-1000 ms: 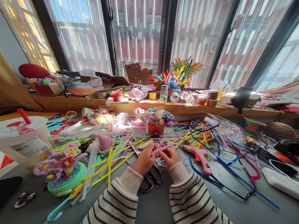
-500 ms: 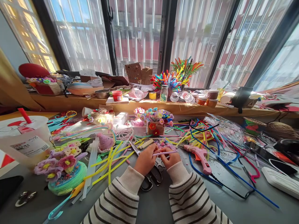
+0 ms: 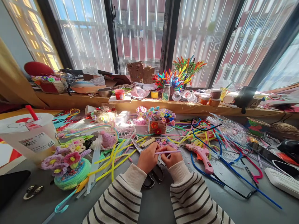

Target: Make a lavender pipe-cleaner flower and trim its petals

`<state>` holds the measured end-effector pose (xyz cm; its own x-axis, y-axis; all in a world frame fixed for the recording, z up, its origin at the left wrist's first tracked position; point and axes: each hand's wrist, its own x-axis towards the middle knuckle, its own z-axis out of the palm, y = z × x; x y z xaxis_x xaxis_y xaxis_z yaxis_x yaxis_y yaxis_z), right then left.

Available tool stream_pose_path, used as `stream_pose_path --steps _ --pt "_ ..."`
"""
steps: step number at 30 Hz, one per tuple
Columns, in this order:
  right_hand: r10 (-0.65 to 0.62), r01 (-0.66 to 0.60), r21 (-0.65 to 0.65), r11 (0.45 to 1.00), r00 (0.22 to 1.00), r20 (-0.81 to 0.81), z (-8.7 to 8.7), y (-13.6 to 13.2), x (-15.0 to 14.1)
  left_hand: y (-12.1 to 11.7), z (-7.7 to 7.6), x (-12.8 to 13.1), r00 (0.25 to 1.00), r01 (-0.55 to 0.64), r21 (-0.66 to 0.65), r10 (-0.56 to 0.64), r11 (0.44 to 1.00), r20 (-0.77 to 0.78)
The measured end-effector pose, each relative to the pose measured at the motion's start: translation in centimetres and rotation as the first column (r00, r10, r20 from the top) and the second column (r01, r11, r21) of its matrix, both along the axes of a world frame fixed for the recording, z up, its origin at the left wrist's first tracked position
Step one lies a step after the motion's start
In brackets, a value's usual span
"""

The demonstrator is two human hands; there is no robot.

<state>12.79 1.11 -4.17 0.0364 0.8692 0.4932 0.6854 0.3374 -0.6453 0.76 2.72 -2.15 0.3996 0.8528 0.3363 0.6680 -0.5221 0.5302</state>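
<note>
A short light-purple pipe cleaner [image 3: 167,152] runs sideways between my two hands. My left hand [image 3: 147,157] pinches its left end with closed fingers. Closed around its middle, my right hand [image 3: 172,156] leaves the right tip sticking out. Black-handled scissors [image 3: 158,175] lie on the table beneath and between my hands, partly covered by them. Just beyond my fingers is a cluster of small purple and pink flowers [image 3: 166,143]. A pink hot glue gun [image 3: 202,155] rests to the right of my right hand.
Yellow pipe cleaners [image 3: 114,161] and clear glue sticks [image 3: 93,165] lie to the left, near a green base with crocheted flowers [image 3: 72,175] and a drink cup [image 3: 32,133]. A flower box [image 3: 157,127] stands ahead. Blue pipe cleaners [image 3: 252,183] and a cord spread right.
The whole view has shifted slightly, so things appear a little farther right. Both hands keep hold of the purple pipe cleaner, with hardly any change in their grip.
</note>
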Motion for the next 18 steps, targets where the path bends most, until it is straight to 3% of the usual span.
stream_pose_path --steps 4,10,18 --pt "-0.038 0.04 0.027 0.999 0.997 -0.06 0.08 -0.2 -0.04 0.27 0.4 -0.06 0.981 0.036 -0.038 -0.028 0.999 0.19" --pt "0.013 -0.019 -0.017 1.0 0.944 -0.329 0.23 -0.24 -0.13 0.47 0.56 -0.1 0.869 0.182 -0.204 -0.061 0.962 0.49" --pt "0.032 -0.06 -0.052 0.997 0.905 -0.425 0.03 -0.05 -0.09 0.74 0.03 -0.13 0.814 0.225 -0.23 -0.053 0.947 0.578"
